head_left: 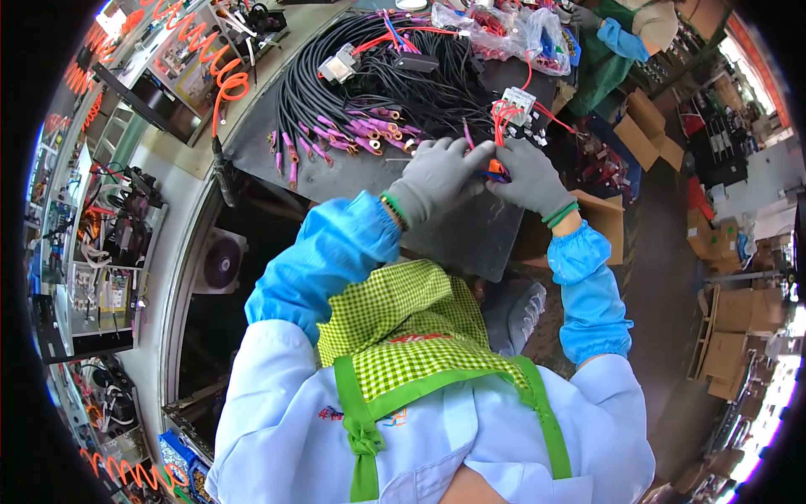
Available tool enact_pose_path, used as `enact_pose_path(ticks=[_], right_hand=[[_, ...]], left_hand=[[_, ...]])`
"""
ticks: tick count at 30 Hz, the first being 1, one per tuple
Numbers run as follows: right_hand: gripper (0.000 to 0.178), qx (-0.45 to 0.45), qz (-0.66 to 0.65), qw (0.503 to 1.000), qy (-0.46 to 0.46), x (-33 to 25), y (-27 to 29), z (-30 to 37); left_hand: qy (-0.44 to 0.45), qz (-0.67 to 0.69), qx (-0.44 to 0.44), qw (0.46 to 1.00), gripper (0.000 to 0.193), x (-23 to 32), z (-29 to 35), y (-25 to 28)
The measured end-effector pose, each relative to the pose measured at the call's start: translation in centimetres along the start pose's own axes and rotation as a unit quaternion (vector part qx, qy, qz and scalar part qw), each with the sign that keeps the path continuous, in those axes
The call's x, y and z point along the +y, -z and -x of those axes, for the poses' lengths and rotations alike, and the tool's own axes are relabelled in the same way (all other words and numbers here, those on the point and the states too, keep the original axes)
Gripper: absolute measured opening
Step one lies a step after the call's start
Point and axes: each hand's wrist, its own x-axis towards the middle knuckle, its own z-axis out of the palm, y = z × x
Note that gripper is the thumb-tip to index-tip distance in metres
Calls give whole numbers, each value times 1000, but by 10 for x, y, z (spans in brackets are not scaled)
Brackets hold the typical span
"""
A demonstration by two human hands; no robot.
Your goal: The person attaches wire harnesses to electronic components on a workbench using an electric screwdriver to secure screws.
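Both my hands wear grey gloves and meet over the near right part of the dark table (474, 231). My left hand (441, 178) is closed, its fingertips pointing toward the right hand; what it holds is hidden. A thin metal rod (396, 160) shows beside it. My right hand (531, 178) is closed too, at a small orange and blue piece (497, 171) that shows between the hands, its kind unclear. Red wires (501, 122) run from a white block-shaped electrical part (515, 104) down to my fingers.
Black cables (323, 76) with purple-sleeved ring ends (369, 130) are heaped at the left. Behind lie another white part (339, 64) and clear plastic bags (504, 34). A co-worker's blue sleeve (621, 40) is at the far right. Open cardboard boxes (648, 126) stand right of the table.
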Motion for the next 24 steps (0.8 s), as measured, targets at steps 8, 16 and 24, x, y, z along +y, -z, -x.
enact_pose_path(ticks=[8, 16, 24], right_hand=[[51, 230, -430, 852, -190, 69, -15, 57], [66, 228, -525, 699, -429, 78, -78, 62], [45, 211, -623, 546, -519, 106, -122, 62]], left_hand=[[122, -45, -93, 987, 42, -22, -32, -6], [109, 44, -124, 985, 54, -33, -55, 18], [251, 336, -142, 896, 44, -48, -41, -4]])
